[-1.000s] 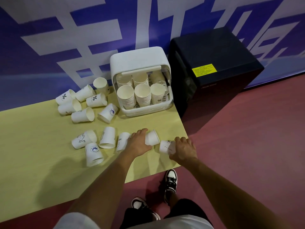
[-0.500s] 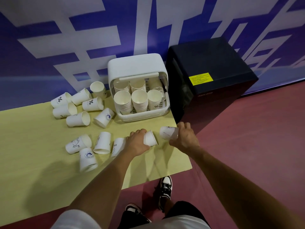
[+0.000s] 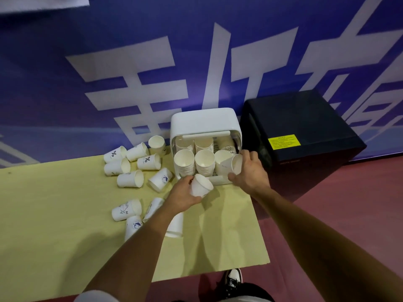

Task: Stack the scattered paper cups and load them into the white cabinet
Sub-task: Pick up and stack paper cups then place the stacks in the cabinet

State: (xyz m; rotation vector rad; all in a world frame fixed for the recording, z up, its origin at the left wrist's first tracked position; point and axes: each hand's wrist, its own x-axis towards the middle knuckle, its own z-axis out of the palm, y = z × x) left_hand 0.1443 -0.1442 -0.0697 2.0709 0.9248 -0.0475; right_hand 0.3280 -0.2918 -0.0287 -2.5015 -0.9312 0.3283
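Since half a sec ago both your hands have gone up toward the white cabinet (image 3: 204, 124), each w/ its cup, and the view has tilted up to take in more wall. Your right hand (image 3: 250, 171) is closed around a paper cup (image 3: 236, 163) held on its side at the cabinet's open front, right of center frame, against the front-right stack (image 3: 222, 165). Your left hand (image 3: 182, 192) grips another cup (image 3: 200, 185) just below the cabinet's front lip, base toward you, clear of the surface.

Inside the cabinet, stacks of cups fill two rows. It sits at the back edge of a pale yellow tabletop (image 3: 54, 214) running from left frame to lower center. Loose cups lie tipped over in two clusters: one (image 3: 130, 178) left of the cabinet, another (image 3: 125, 210) lower, partly hidden by your left forearm.

Behind is a blue wall (image 3: 65, 29) w/ big white characters. A black box (image 3: 301, 131) w/ a yellow label stands right of the cabinet on a reddish floor (image 3: 349, 203). Your shoe (image 3: 233, 279) shows at bottom center.
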